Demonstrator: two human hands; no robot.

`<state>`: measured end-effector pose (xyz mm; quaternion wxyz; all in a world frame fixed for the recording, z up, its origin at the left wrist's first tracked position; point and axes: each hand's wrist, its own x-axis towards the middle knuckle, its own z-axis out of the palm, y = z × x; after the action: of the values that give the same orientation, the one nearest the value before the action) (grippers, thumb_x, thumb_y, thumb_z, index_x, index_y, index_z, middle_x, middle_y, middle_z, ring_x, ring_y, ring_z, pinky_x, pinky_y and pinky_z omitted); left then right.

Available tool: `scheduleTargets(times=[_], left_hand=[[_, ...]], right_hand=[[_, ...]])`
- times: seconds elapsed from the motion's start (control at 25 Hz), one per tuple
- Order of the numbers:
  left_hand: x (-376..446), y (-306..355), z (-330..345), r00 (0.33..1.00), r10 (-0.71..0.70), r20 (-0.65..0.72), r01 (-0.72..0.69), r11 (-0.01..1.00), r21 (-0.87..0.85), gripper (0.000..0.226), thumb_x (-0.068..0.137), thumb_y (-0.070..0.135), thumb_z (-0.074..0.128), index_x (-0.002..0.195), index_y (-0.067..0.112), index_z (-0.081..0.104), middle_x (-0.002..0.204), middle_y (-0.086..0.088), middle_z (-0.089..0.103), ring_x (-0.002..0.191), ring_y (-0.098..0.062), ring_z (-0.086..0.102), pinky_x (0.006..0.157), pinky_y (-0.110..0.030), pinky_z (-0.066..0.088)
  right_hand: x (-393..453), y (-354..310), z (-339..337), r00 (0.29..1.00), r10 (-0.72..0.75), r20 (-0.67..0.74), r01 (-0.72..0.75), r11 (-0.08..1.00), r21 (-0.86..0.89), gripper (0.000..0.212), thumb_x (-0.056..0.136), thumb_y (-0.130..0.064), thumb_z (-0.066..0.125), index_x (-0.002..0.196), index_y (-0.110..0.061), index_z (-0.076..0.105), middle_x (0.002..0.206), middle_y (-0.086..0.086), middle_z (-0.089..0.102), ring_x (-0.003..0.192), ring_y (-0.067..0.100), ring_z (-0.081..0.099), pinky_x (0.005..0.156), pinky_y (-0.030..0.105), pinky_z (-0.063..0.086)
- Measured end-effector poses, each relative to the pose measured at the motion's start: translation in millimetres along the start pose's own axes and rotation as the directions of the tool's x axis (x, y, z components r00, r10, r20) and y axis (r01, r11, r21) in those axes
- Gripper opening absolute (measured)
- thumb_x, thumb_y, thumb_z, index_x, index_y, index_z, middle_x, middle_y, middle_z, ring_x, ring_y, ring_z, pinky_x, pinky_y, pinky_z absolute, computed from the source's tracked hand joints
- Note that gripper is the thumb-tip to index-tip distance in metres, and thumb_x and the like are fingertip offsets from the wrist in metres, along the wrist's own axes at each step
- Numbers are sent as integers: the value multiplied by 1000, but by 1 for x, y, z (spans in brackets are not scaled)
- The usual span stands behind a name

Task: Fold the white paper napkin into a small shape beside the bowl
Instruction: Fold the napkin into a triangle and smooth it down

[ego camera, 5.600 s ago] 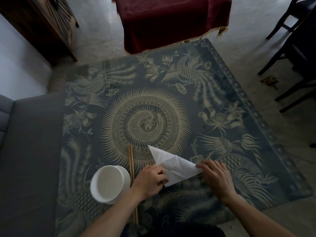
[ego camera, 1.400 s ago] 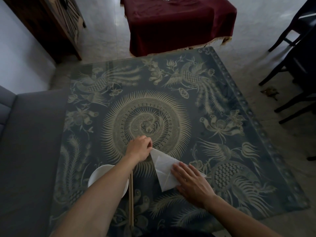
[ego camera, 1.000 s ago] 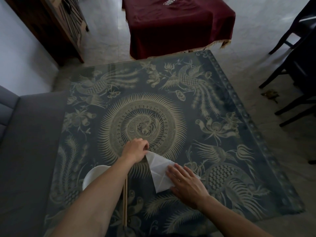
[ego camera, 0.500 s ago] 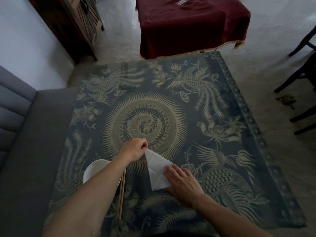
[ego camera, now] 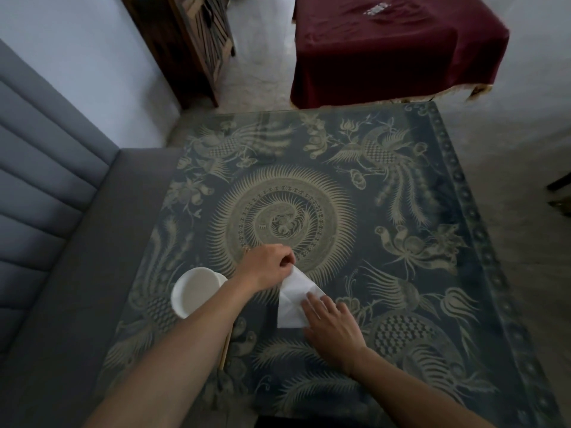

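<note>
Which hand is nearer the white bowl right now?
Left. The left hand pinches the napkin's far corner just right of the bowl, its forearm passing beside the rim. The right hand presses the napkin's near side, farther right.

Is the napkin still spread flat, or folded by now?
Folded. The napkin shows as a narrow pointed shape with creases; the left hand pinches its top tip and the right hand presses its lower edge flat.
</note>
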<state>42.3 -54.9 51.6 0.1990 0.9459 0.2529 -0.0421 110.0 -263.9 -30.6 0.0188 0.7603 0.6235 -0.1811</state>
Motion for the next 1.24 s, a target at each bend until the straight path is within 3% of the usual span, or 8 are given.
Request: scheduleTargets(times=[0.12,0.32,0.88,1.24], left_hand=[[-8,16,6,999,-36,-2,36,999,-27,11,84,28,58,88,29,68,90,12,69,77,-8,58,58,-24,36],[-15,43,18,985,-104,138,109,994,-31,12,80,32,59,88,33,68,88,13,68,82,-11,62,68,-29,49],[-19,94,77,929,-242,279,300,936,-186,5,83,28,66,83,29,71,77,16,65,78,-8,62,65,-28,47],[-19,105,100,912,-182,367,248,958,-141,4,83,31,64,83,34,66,82,13,63,87,-12,64,70,-27,48]], right_hand=[[-20,13,-1,998,-27,-61,27,1000,7,66,93,-46,48,146,-10,33,154,13,33,133,34,39,101,50,40],[-61,49,5,978,-65,-199,67,998,4,49,81,-35,69,124,-13,61,129,9,61,109,28,60,81,42,53],[-106,69,23,945,-60,-320,77,996,40,47,82,-29,69,126,-13,62,126,3,62,109,23,60,78,37,53],[-103,72,28,948,-64,-311,85,995,53,48,83,-31,65,128,-15,59,127,4,59,109,25,57,79,38,51]])
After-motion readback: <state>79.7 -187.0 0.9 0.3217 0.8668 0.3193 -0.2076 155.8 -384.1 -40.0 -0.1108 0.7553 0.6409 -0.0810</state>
